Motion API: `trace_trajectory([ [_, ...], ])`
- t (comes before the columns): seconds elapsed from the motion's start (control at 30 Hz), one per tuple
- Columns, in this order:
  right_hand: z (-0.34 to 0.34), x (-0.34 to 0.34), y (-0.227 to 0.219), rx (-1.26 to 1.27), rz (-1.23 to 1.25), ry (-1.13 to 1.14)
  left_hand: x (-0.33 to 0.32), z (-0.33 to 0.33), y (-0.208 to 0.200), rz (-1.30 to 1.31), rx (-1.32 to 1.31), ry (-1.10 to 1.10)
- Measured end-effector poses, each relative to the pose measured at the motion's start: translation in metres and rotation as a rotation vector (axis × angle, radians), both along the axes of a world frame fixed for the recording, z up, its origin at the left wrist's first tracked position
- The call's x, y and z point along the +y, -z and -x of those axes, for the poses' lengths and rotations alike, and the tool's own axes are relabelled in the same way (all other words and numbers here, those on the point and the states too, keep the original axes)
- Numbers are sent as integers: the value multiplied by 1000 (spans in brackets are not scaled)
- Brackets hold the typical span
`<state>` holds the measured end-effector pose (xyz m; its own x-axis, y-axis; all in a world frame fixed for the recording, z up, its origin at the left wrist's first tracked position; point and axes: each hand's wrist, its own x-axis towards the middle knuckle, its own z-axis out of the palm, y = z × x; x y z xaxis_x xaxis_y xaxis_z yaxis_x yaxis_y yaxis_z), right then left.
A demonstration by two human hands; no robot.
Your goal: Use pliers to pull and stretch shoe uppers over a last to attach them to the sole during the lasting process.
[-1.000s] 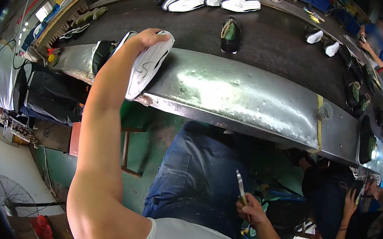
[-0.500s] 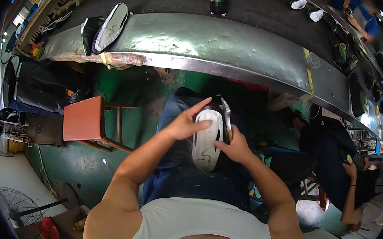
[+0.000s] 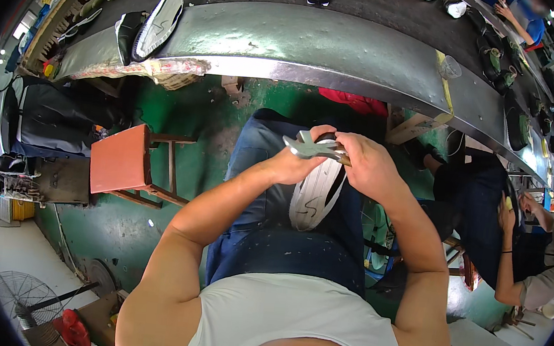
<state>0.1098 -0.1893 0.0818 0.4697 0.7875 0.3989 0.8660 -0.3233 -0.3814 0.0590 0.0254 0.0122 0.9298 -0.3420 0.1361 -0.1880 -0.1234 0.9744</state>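
A shoe upper (image 3: pixel 311 199) with a white sole board facing up rests on my lap, a dark curved mark near its close end. My left hand (image 3: pixel 293 166) is closed around the left side of its far end. My right hand (image 3: pixel 368 163) is closed at the right of that same end, its thumb side bent over the edge. Steel lasting pincers (image 3: pixel 311 149) lie crosswise over the shoe from my right hand, their head pointing left above my left hand. Both hands hide the shoe's far end, and the pincers' handles are mostly covered.
Ahead runs a metal-edged bench (image 3: pixel 257 34) with a pair of shoes (image 3: pixel 157 27) at its left. A red-topped stool (image 3: pixel 119 159) stands to my left. People sit on both sides, one with a hand (image 3: pixel 506 214) at work on the right. A fan (image 3: pixel 21 298) stands at lower left.
The pincers have swung from upright beside the shoe to lying across it. My left hand has gone from spread fingers to a grip at the far end; my right hand has moved up there.
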Motion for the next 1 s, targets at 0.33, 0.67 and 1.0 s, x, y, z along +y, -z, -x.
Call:
trace_trajectory([
  [0.33,0,-16,9,796,-169,368,2,8,-15,128,152,-19],
  [0.67,80,-45,15,1392,-30,242,10,10,-3,271,276,7],
  [1.0,54,-42,14,1366,-80,284,6,0,-7,30,179,-52],
])
